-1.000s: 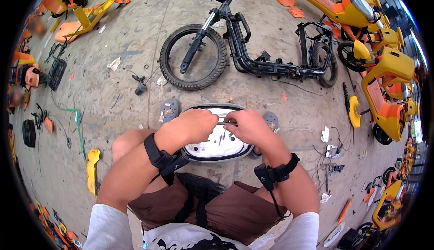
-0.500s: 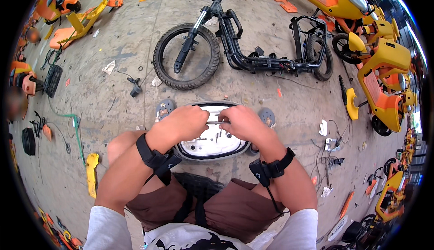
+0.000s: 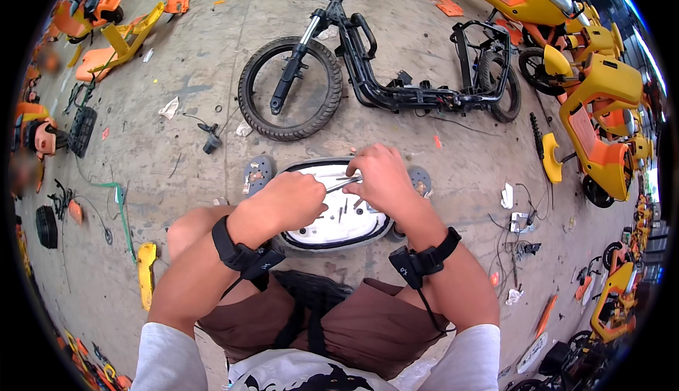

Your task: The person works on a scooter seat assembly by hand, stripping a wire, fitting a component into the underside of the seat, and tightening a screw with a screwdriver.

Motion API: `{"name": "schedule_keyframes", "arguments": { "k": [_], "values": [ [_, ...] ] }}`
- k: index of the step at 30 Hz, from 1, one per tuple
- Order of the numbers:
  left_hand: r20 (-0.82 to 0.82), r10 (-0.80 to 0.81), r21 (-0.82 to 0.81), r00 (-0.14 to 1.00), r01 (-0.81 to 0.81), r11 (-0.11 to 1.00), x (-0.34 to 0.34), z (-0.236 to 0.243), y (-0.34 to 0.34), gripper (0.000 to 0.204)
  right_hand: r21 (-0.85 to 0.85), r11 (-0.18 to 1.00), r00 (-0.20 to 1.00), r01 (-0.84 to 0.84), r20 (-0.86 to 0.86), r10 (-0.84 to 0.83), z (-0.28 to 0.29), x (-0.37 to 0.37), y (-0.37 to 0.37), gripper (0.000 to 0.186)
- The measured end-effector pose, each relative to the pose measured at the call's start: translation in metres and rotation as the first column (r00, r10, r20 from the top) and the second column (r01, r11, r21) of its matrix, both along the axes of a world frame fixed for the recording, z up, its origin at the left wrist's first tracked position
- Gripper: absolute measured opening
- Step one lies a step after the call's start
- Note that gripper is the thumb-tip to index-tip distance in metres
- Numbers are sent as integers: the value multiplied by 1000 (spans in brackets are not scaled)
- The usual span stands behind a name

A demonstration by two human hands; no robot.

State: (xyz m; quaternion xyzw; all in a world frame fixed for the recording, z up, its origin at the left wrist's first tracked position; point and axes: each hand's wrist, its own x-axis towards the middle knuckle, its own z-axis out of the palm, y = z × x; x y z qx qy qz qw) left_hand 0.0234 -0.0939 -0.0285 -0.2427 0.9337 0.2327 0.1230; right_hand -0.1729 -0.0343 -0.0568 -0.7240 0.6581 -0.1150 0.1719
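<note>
My left hand (image 3: 296, 198) is closed in a fist round one end of a thin grey metal rod (image 3: 342, 185), perhaps a small tool; its exact kind is too small to make out. The rod slants up to the right, where the thumb and fingers of my right hand (image 3: 382, 179) pinch its other end. Both hands are above a shallow oval shell (image 3: 322, 237), white inside with a black lining round its grey rim. Several small dark pins or screws (image 3: 343, 215) lie in it, and a round dark spot shows near its right side. My hands hide part of the shell.
The shell lies between my grey clogs (image 3: 260, 171). Beyond stands a stripped black scooter frame (image 3: 417, 99) with its front wheel (image 3: 291, 133). Yellow scooters (image 3: 601, 101) line the right. Cables (image 3: 506, 232), yellow panels (image 3: 146, 271) and a green strap (image 3: 122, 214) litter the floor.
My right hand has shifted slightly up and to the right, its fingers more spread. The rod, nearly level before, now tilts with its right end higher. My left hand has moved slightly down.
</note>
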Motion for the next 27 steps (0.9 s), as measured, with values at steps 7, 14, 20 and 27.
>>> {"name": "schedule_keyframes", "arguments": {
  "k": [7, 14, 20, 27],
  "values": [
    [-34, 6, -30, 999, -7, 1000, 0, -4, 1, 29, 39, 996, 997, 75, -13, -74, 7, 2, -3, 32],
    [-15, -33, -32, 999, 32, 999, 0, -2, 5, 30, 190, 978, 992, 88, 72, -104, 3, 1, 1, 32],
    [-46, -36, -69, 998, 33, 997, 0, -5, 3, 29, 221, 972, 987, 84, 118, -112, 6, 0, 0, 31],
    [-54, -34, -23, 998, 33, 999, 0, -3, 8, 29, 231, 972, 989, 38, 134, -70, 6, -3, 0, 32]
  ]
}}
